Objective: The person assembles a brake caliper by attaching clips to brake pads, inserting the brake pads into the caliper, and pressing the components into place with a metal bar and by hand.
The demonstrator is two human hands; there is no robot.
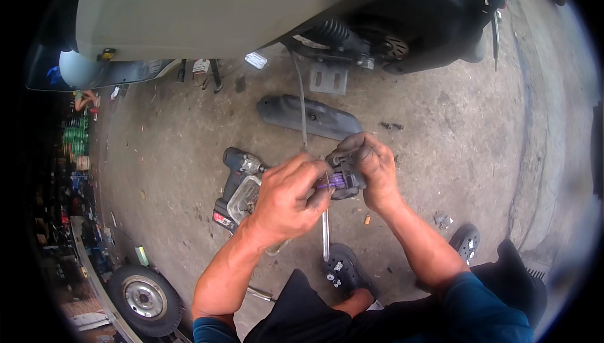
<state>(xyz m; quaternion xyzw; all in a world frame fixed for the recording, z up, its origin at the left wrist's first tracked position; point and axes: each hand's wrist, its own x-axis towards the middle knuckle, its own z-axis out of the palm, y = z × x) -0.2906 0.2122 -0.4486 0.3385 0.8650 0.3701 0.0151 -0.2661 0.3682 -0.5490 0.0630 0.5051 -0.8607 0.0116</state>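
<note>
In front of me my right hand is closed around a dark brake caliper, which it holds up above the floor. Purple brake pads show in the caliper's opening. My left hand pinches at the purple pads with thumb and fingertips, partly hiding them. A grey hose runs from under the scooter down to the hands; its lower end is hidden. Below the left fingers a slim silver metal tool points toward my shoe; whether that hand holds it I cannot tell.
A scooter stands ahead. On the concrete lie a black plastic cover, a slotted metal plate, bolts, a cordless impact driver and a clear plastic tray. A wheel lies at lower left.
</note>
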